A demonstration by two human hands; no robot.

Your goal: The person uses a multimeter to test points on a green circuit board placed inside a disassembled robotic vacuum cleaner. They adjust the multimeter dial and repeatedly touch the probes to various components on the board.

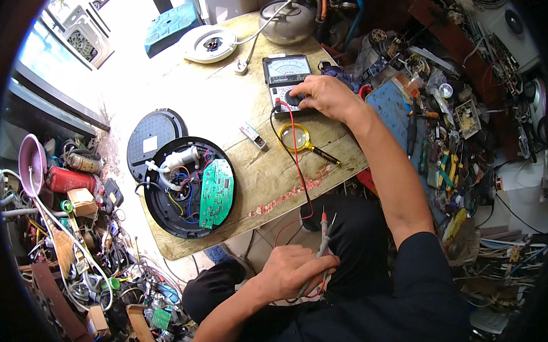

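Note:
My left hand (293, 270) is closed around a pair of multimeter probes (325, 236), grey and red, their metal tips pointing up and away from me. A red and a black lead run from them to an analog multimeter (285, 81) on the table. With bent fingers, my right hand (329, 97) grips the black selector dial (295, 98) on that meter. Left of the meter lies an opened round black housing (226, 146) with a green circuit board (216, 193), coloured wires and a white cylindrical part inside. A round black cover (158, 131) is partly under it.
A yellow-rimmed magnifying glass (294, 137) and a small box (253, 136) lie near the meter. At the far side stand a white round appliance part (209, 44) and a metal pot (288, 24). Tools and scrap crowd both sides of the wooden table (250, 170).

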